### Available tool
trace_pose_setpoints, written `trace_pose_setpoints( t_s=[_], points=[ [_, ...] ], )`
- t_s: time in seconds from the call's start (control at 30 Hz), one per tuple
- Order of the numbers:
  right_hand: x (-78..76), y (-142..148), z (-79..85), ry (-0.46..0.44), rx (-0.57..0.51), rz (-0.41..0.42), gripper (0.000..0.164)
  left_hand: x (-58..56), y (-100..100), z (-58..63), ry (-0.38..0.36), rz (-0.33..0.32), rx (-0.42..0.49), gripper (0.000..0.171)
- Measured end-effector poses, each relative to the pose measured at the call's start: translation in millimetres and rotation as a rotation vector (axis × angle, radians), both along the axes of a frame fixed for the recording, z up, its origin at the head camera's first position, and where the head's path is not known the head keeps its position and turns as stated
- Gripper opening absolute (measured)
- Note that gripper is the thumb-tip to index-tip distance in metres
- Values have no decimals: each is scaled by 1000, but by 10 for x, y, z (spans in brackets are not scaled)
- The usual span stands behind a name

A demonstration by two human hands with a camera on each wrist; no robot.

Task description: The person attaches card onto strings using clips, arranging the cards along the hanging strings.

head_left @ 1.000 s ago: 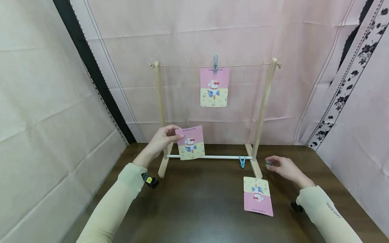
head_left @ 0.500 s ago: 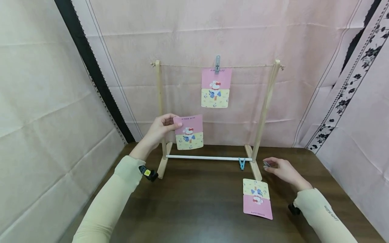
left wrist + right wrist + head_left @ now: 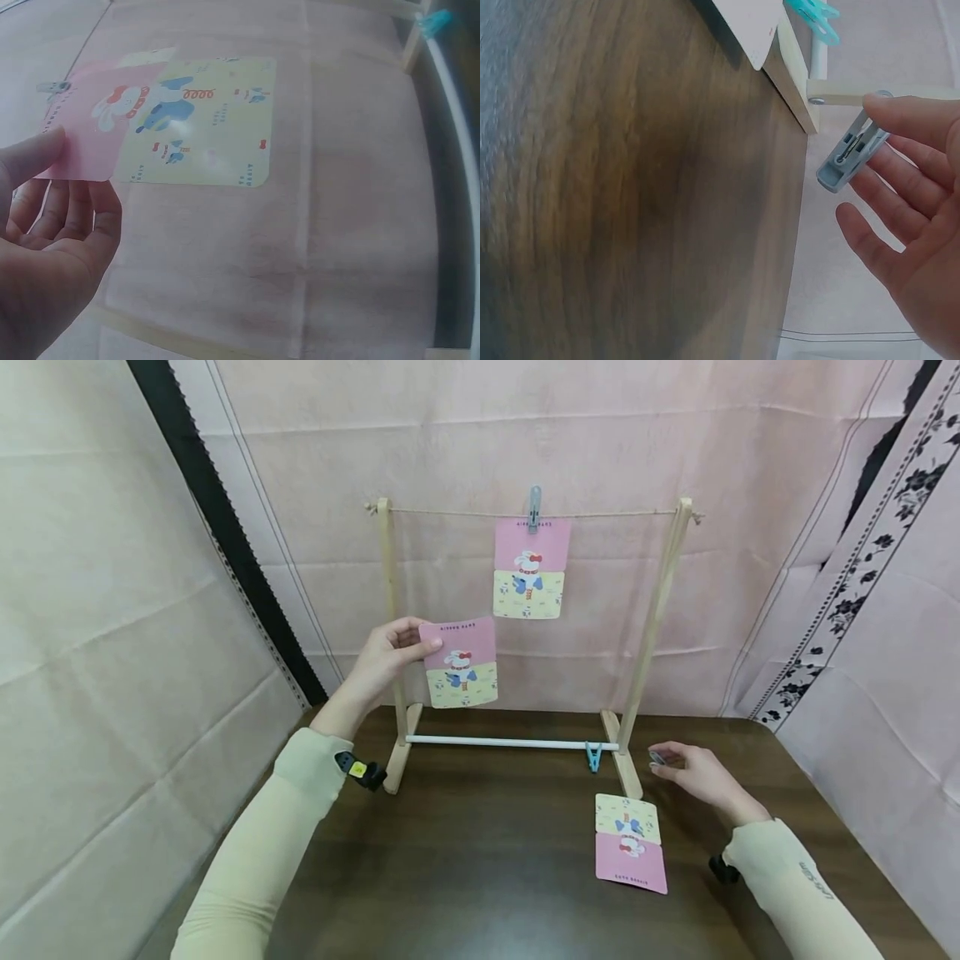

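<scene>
In the head view the person's left hand pinches a pink-and-yellow bunny card by its upper left edge — thumb across the pink face, the other fingers curled behind. The card is off the table, pink half uppermost and slightly tilted, just right of the left post of a wooden rack and below its cord. The person's right hand is out past the right post, pinching a small grey clothespin, whose spring shows clearly in the right wrist view; the little finger there stands apart from it. A matching hung card sits upright near the middle of the cord, fastened at its top edge by a grey-blue clothespin, and its lower left corner is near the top right corner of the card in the left hand. Low down, a white rod joins the two sides of the rack, with a bright blue clothespin on it close to the right post. A third card lies on the dark brown table by the rack's right foot — pink half toward the person, its picture upside down to them; whether it touches that foot, I cannot tell. A pale pink curtain hangs behind.
</scene>
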State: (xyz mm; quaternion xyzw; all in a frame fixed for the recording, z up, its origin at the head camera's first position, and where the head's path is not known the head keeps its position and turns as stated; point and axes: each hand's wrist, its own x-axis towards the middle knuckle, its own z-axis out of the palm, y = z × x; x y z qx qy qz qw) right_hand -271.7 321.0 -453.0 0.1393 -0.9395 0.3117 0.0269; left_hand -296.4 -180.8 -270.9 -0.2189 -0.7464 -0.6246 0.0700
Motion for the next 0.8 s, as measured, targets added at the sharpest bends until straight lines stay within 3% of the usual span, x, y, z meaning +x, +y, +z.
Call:
trace_pose_setpoints(
  t_s=[0.33, 0.8],
  points=[
    [6, 48, 36, -6, 4, 2, 41, -76, -1, 207, 37, -11, 67, 16],
    [-8, 100, 65, 10, 9, 1, 41, -47, 32, 586, 69, -11, 181, 11]
  ],
)
